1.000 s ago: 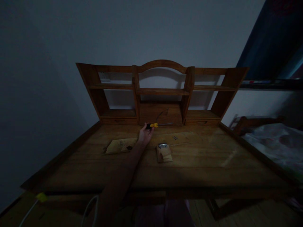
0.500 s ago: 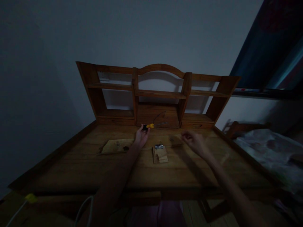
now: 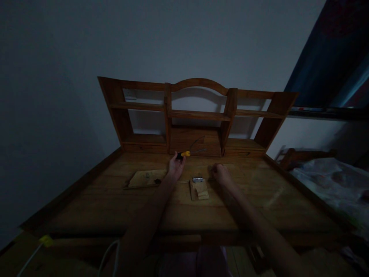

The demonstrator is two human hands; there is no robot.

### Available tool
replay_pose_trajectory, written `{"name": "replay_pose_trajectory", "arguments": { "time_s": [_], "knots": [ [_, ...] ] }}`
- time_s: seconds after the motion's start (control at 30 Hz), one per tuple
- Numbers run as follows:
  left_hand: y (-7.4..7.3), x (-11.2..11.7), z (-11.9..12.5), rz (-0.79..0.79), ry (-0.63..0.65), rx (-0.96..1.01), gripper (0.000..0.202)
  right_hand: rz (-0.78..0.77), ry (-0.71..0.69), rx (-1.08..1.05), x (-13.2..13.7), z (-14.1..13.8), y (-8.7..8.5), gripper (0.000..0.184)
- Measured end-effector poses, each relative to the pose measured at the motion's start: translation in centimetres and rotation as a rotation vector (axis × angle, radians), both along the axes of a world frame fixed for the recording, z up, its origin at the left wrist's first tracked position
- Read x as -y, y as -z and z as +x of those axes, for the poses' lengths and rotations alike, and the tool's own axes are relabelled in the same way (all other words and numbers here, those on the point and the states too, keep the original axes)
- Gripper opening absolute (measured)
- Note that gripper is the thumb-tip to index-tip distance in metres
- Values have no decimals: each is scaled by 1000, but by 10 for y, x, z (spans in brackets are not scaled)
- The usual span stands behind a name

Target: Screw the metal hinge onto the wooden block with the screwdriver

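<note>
My left hand (image 3: 176,165) is closed around the black and yellow handle of a screwdriver (image 3: 186,154), held above the desk. Its thin shaft points right, and a thin dark curved line rises beside it. Over the desk, my right hand (image 3: 221,173) has its fingers curled together near a small dark patch; what they hold, if anything, is hidden. Between the hands lies a small wooden piece (image 3: 199,190) with a shiny metal clip (image 3: 197,179) at its far edge. A flat tan sheet (image 3: 147,178) with a dark spot is left of my left hand.
The wooden desk (image 3: 121,207) has raised side edges and a shelf unit (image 3: 198,114) along its back. A white cord (image 3: 108,254) and a yellow-tipped white cable (image 3: 46,241) are at the front left. Pale plastic sheeting (image 3: 319,177) lies to the right, beyond the desk.
My right hand has moved left and slightly down, closer to the clip, covering a brownish patch seen earlier. The left hand still holds the screwdriver. The view has shifted slightly.
</note>
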State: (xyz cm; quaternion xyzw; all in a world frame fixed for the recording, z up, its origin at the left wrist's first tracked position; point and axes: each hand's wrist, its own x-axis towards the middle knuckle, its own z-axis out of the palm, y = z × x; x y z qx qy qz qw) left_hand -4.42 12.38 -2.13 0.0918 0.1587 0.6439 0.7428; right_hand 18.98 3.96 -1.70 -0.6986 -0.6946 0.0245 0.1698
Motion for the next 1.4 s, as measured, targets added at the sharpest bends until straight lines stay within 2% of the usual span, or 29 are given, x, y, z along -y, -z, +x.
{"name": "replay_pose_trajectory", "arguments": {
  "time_s": [0.2, 0.4, 0.6, 0.9, 1.4],
  "knots": [
    [1, 1, 0, 15, 8, 11, 17, -58, -2, 67, -15, -1, -9, 11],
    [4, 0, 0, 27, 14, 26, 15, -24, -34, 111, -14, -1, -14, 19],
    [2, 1, -1, 13, 11, 47, 13, -8, -43, 113, -15, 1, -14, 19],
    [-2, 4, -2, 15, 17, 63, 18, 22, -35, 37, -9, 6, -17, 12],
    [1, 2, -3, 6, 41, 105, 18, 82, 2, -109, 9, 9, -7, 13]
  ]
}}
